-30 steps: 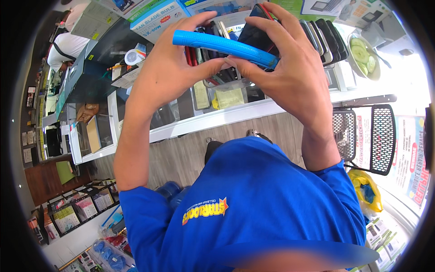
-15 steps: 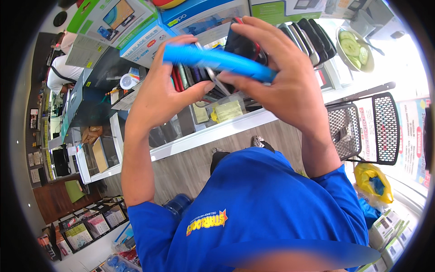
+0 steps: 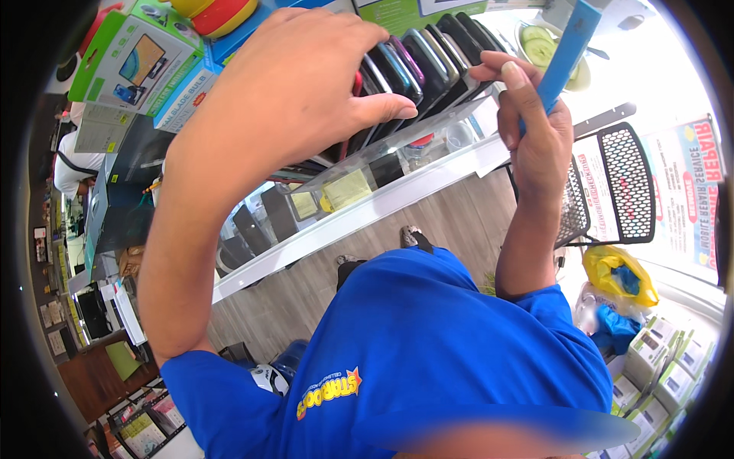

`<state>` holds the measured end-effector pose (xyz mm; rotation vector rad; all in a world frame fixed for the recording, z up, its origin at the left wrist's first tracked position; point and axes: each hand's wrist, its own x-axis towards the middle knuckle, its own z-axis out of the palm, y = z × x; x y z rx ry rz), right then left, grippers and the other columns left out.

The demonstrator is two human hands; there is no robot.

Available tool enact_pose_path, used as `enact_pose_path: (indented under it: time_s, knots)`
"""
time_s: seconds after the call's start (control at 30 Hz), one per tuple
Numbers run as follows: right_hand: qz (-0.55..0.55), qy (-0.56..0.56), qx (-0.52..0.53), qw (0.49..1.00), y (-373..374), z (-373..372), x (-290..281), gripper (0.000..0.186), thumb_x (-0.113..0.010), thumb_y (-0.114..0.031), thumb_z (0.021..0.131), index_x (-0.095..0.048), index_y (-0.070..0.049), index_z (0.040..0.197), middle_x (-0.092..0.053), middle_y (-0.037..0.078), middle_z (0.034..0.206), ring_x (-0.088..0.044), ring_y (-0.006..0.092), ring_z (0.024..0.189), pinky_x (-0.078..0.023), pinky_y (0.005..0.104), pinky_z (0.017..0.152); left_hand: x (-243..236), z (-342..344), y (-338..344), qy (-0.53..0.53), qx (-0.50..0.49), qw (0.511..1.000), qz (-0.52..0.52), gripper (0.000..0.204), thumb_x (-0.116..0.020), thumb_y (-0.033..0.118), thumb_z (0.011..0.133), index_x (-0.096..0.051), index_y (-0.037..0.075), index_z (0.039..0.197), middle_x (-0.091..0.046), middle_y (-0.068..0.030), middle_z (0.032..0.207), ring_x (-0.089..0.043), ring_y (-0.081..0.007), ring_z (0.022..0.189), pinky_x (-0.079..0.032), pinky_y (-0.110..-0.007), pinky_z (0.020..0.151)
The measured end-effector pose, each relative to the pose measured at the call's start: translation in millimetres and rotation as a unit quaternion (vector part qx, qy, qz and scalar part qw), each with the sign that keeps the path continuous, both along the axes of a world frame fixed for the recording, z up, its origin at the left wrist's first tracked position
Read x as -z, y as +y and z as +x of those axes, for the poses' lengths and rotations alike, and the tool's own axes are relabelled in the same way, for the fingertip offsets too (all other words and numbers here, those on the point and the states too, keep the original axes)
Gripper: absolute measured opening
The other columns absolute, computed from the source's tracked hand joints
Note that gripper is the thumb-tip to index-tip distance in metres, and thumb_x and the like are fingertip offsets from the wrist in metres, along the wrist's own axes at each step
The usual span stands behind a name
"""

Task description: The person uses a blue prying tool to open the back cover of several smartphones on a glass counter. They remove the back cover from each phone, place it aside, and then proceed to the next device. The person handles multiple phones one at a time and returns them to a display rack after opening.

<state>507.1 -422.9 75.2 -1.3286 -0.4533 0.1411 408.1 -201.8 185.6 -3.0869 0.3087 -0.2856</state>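
Observation:
My right hand (image 3: 531, 122) is closed around a slim, straight blue object (image 3: 567, 57), which points up and to the right. Only a narrow blue side of it faces me, so its exact kind is unclear. Across the counter, my left hand (image 3: 306, 76) reaches over a row of upright phones (image 3: 428, 65), standing side by side in dark, purple and pale colours. Its thumb is spread from its fingers at the left part of that row. Some fingertips are hidden behind the hand, and I cannot tell whether they touch a phone.
The phones stand on a glass display counter (image 3: 336, 222) with a white edge. A bowl of cucumber slices (image 3: 539, 52) sits beyond my right hand. Product boxes (image 3: 138, 65) stack at the far left. A black mesh chair (image 3: 628, 183) and yellow bag (image 3: 621, 274) are at right.
Both hands were around the blue object; now only my right hand holds it, farther right and tilted up. My left hand has let go and moved over the phones.

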Motion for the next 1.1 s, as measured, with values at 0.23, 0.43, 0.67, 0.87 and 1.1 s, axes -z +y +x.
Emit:
enact_pose_path:
  time_s: [0.23,0.43,0.67,0.87,1.1]
  knots:
    - [0.048,0.022,-0.015,0.999,-6,-8,18,0.035,-0.061,-0.026,0.107,-0.071,0.004,0.124,-0.077,0.014,0.106,-0.039,0.0006,0.053,-0.032,0.0172,0.049,4,29,-7,0.069,-0.025,0.997,0.025,0.057,-0.082,0.044,0.083,-0.067,0.003,0.121,-0.072,-0.0175,0.109,-0.068,-0.0376,0.098,-0.053,-0.046,0.089]
    - [0.025,0.057,-0.045,0.997,-16,-11,33,0.033,-0.067,-0.032,0.106,-0.074,-0.003,0.12,-0.077,0.001,0.092,-0.042,-0.0016,0.055,-0.033,0.0177,0.048,3,7,2,0.064,-0.042,0.997,-0.02,0.049,-0.079,0.033,0.084,-0.062,0.011,0.125,-0.069,-0.01,0.109,-0.067,-0.0288,0.095,-0.053,-0.04,0.087]
    - [-0.005,0.095,-0.106,0.99,-13,-14,51,0.035,-0.068,-0.034,0.106,-0.075,-0.003,0.12,-0.075,0.003,0.092,-0.064,0.0069,0.079,-0.048,0.0233,0.068,-7,0,15,0.11,-0.031,0.987,-0.109,0.045,-0.081,0.028,0.082,-0.062,0.009,0.118,-0.065,-0.0076,0.115,-0.063,-0.0295,0.099,-0.051,-0.036,0.089]
    - [0.03,0.121,-0.125,0.984,-7,-13,63,0.029,-0.069,-0.029,0.105,-0.075,-0.002,0.115,-0.074,0.005,0.096,-0.068,0.0115,0.093,-0.052,0.0289,0.086,-9,-6,33,0.147,-0.025,0.975,-0.167,0.048,-0.083,0.023,0.081,-0.06,0.009,0.121,-0.061,-0.0057,0.12,-0.06,-0.0242,0.107,-0.048,-0.033,0.096]
    - [-0.007,0.13,-0.129,0.983,-5,-9,75,0.024,-0.07,-0.027,0.104,-0.076,-0.004,0.11,-0.075,0.002,0.09,-0.062,0.0072,0.083,-0.046,0.0256,0.076,-9,-3,33,0.132,-0.007,0.967,-0.218,0.052,-0.088,0.035,0.077,-0.062,0.007,0.112,-0.062,-0.0108,0.111,-0.061,-0.0271,0.102,-0.049,-0.034,0.092]
